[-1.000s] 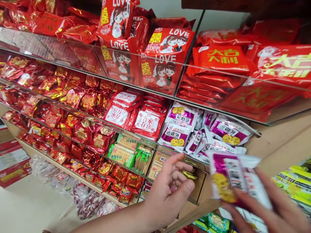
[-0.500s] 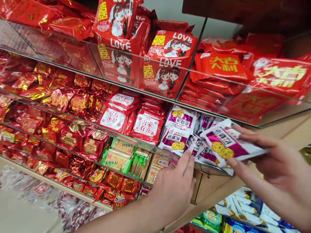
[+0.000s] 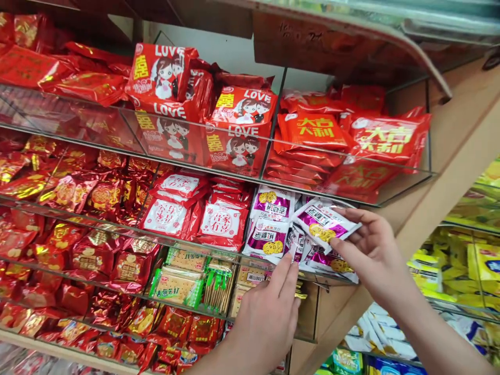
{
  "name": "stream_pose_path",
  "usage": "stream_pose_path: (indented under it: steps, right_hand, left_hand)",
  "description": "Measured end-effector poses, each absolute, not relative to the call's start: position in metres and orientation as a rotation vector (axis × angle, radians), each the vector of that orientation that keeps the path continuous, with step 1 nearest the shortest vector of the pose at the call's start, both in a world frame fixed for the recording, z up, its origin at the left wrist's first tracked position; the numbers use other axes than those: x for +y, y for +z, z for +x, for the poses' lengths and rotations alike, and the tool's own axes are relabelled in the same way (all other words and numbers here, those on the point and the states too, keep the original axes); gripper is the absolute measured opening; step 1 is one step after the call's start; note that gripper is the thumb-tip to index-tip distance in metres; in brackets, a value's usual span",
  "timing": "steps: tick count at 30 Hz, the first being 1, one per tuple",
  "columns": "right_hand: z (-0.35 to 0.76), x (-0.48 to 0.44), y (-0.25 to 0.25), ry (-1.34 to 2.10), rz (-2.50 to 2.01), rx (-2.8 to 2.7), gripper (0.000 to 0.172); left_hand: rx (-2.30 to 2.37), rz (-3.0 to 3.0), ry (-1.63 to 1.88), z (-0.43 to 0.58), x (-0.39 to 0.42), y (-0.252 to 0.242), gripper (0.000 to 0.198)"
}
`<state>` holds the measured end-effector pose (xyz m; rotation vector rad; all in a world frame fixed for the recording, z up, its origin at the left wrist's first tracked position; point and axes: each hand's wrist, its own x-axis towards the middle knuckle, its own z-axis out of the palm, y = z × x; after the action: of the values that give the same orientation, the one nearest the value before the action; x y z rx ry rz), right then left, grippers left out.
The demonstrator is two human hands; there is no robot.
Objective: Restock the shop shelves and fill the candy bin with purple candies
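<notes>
My right hand [image 3: 369, 250] is closed on a white and purple cookie packet [image 3: 324, 224], gripping its right end between thumb and fingers. The packet lies tilted above a bin of matching packets. My left hand [image 3: 269, 302] reaches up over the bin's front edge, its leading fingers stretched out and its thumb hidden. Those fingertips touch the edge of a small packet [image 3: 296, 245] among the others. Two flat purple and white packets [image 3: 267, 237] lie in the left part of the bin. More packets [image 3: 328, 260] lie beneath the held one.
Red packets [image 3: 222, 224] with white labels fill the bin to the left. Above runs a clear shelf front [image 3: 242, 169] holding red packs [image 3: 312, 130]. Green-edged crackers [image 3: 177, 284] sit below. A slanted wooden panel [image 3: 449, 187] borders the right, with yellow packs [image 3: 425, 271] beyond.
The view has pulled back and shifted, showing more of the right side. My right hand has brought the cookie packet lower and closer over the bin. My left hand stays at the bin's front.
</notes>
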<state>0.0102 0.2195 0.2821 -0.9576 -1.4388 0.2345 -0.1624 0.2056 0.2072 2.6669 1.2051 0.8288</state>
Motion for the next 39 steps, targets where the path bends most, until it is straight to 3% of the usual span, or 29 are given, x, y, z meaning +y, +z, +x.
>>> stream_pose_path:
  steps: [18,22,27,31,36,39]
  right_hand:
    - [0.005,0.236,0.277,0.279,-0.842,-1.405,0.038]
    - [0.007,0.231,0.273,0.258,-0.875,-1.443,0.043]
    - [0.008,0.22,0.275,-0.197,-1.078,-1.43,0.045]
    - [-0.004,0.222,0.281,-0.612,-1.112,-1.439,0.04]
    - [-0.017,0.233,0.282,-0.808,-1.114,-1.474,0.021]
    - [-0.017,0.237,0.276,-0.882,-1.119,-1.487,0.022]
  left_hand:
    - [1.222,2.706,0.862,-0.161,0.213,0.211,0.049]
    - [1.038,2.711,1.067,-0.176,0.212,0.225,0.045]
    - [1.137,2.524,1.724,-0.205,0.235,0.267,0.028]
    - [1.44,2.445,1.591,-0.21,0.265,0.296,0.032]
    - [1.539,2.313,1.417,-0.203,0.284,0.311,0.03]
    - [1.48,2.244,1.503,-0.203,0.289,0.311,0.028]
